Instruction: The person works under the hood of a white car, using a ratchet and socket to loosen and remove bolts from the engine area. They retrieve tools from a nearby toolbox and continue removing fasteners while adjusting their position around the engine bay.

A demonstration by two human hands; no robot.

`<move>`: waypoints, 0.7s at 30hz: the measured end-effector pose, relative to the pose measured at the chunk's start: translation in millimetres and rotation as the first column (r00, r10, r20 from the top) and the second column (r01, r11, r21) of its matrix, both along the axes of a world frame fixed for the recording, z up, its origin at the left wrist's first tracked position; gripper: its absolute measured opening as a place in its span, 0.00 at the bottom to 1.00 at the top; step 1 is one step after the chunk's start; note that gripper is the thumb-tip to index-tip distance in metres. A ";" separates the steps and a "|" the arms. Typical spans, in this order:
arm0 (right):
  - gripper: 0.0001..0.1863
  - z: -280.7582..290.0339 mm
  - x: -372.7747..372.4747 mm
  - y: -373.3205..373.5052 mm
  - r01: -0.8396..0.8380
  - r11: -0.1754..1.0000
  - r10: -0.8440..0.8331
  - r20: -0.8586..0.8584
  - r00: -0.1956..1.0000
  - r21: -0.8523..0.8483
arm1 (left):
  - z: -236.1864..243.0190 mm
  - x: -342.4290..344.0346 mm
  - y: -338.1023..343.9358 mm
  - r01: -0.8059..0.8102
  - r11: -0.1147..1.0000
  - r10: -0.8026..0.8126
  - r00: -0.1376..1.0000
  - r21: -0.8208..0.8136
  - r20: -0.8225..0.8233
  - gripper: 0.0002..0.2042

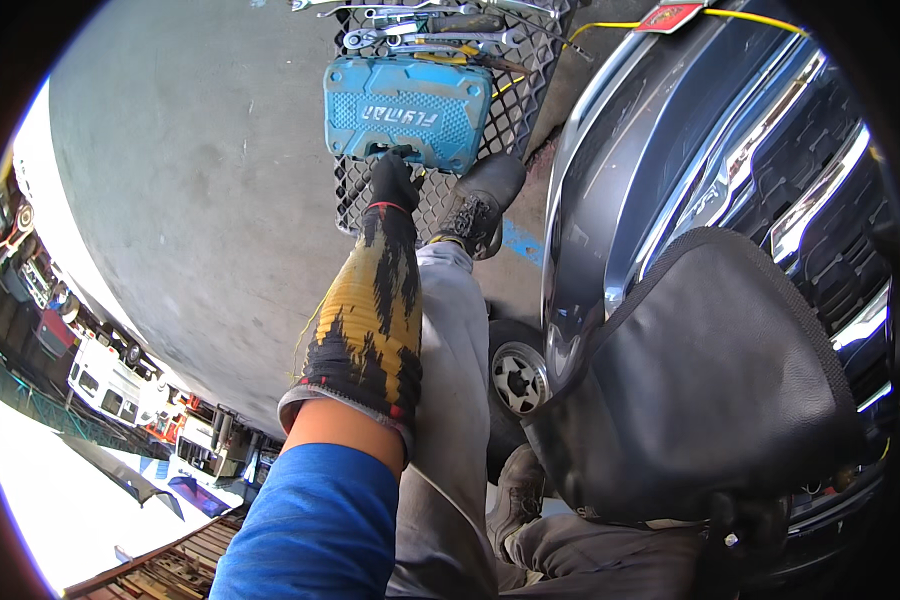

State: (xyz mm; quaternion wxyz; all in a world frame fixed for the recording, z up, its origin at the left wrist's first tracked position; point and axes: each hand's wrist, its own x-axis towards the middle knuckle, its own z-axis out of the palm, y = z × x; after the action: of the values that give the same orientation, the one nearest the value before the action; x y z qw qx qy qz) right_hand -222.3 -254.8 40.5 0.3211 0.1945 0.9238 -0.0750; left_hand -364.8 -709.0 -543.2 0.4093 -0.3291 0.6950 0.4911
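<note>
My left hand (394, 174), in a black glove with a worn yellow-and-black sleeve, is closed at the handle on the near edge of a blue hard-plastic toolbox (406, 92). The case lies on a black diamond-mesh metal stand (353, 190), beside several wrenches (450, 38) and pliers along its far side. My boot (485, 190) rests on the mesh just right of the hand. I cannot see my right hand.
A dark car front with chrome grille (800, 200) fills the right, partly under a black padded cover (700, 380). A small wheel (518, 380) sits low near it. A yellow cord (750, 18) crosses above. Vehicles (110, 380) stand in the far left background.
</note>
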 end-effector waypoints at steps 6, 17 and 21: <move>0.19 -5.7 15.7 -9.1 0.341 0.939 -0.345 -0.120 0.931 -0.056 | 60.0 -9.8 24.3 -0.619 0.785 0.618 0.778 -0.037 0.108 0.19; 0.19 -18.5 14.3 -15.8 0.152 0.987 -0.151 -0.025 0.988 0.046 | 142.8 -103.5 102.4 0.009 0.776 -0.445 0.716 -0.631 -0.538 0.20; 0.15 -12.6 12.7 -10.3 0.018 0.997 -0.024 -0.084 0.996 -0.070 | 115.0 -163.1 128.9 -0.059 0.647 -0.627 0.526 -0.760 -0.575 0.29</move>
State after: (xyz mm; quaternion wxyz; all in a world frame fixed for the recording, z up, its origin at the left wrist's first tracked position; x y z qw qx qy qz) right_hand -209.7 -265.0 27.9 0.2875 0.1895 0.9313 -0.1186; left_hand -527.9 -580.1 -428.3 -0.0283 -0.0666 0.9776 0.1978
